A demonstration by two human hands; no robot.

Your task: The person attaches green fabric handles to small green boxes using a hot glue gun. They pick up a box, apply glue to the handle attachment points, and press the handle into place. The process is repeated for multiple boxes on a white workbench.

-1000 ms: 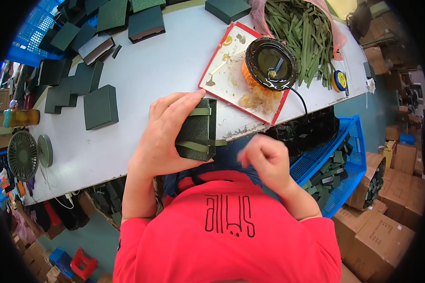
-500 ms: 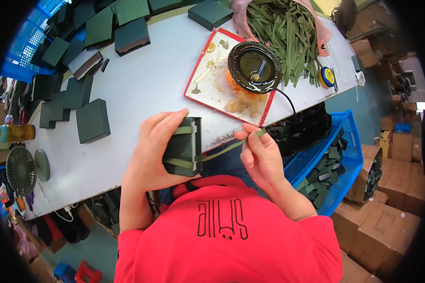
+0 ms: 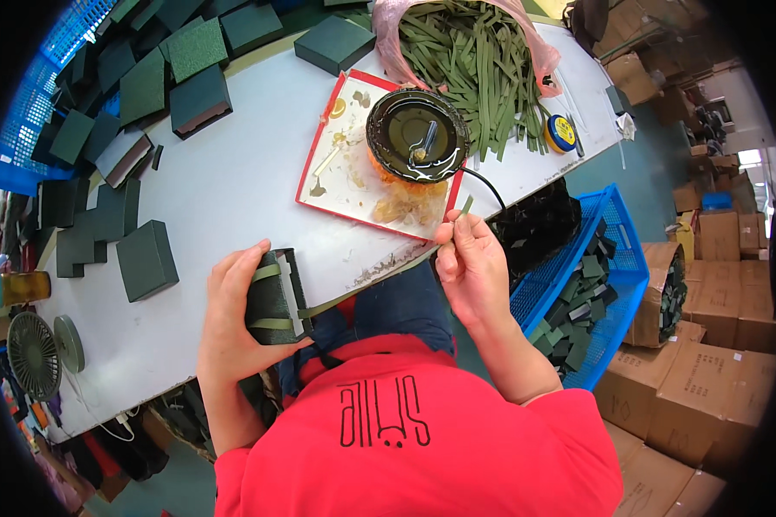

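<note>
My left hand (image 3: 228, 314) is wrapped round a small dark green box (image 3: 272, 300), holding it on end near the table's front edge. Two olive green bands cross the box. From its right side a ribbon (image 3: 326, 305) stretches across to my right hand (image 3: 474, 271), which pinches it between thumb and fingers; a short end sticks up above the fingertips. Beyond the hands, a black-rimmed pot (image 3: 374, 133) of dark, shiny liquid with a stick in it stands on a stained white board (image 3: 323, 185) edged in red.
A pink plastic bag (image 3: 390, 39) at the back is full of green ribbons (image 3: 466, 73). Green boxes (image 3: 147, 261) crowd the left of the table, near a small fan (image 3: 34, 355). On the right are a blue crate (image 3: 621, 297) of green pieces and cardboard cartons (image 3: 698, 388).
The box in my left hand has come left and nearer to me. My right hand has risen slightly, drawing the ribbon out longer between the hands. The whole view has shifted a little.
</note>
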